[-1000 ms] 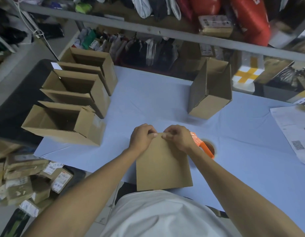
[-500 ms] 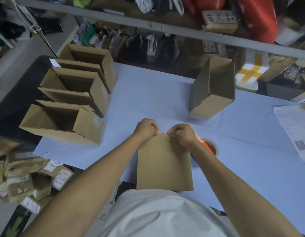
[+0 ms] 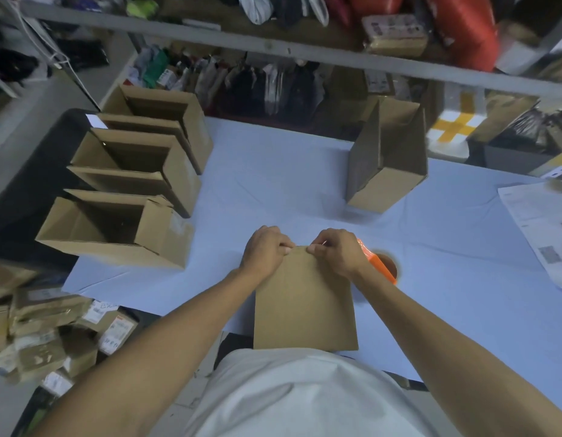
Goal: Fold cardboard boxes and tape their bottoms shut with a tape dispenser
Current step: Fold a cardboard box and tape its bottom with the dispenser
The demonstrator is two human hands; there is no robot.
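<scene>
A flat brown cardboard box stands against my body at the near edge of the light blue table. My left hand pinches the box's top edge on the left. My right hand pinches the same edge on the right, a small gap between the two hands. An orange tape dispenser lies on the table just right of my right wrist, partly hidden by it.
Three folded open boxes stand in a row at the table's left side. Another folded box stands at the far middle-right. Printed paper lies at the right edge. Parcels are piled on the floor at left.
The hands have parted slightly along the box's top edge. The box stays upright in the same place.
</scene>
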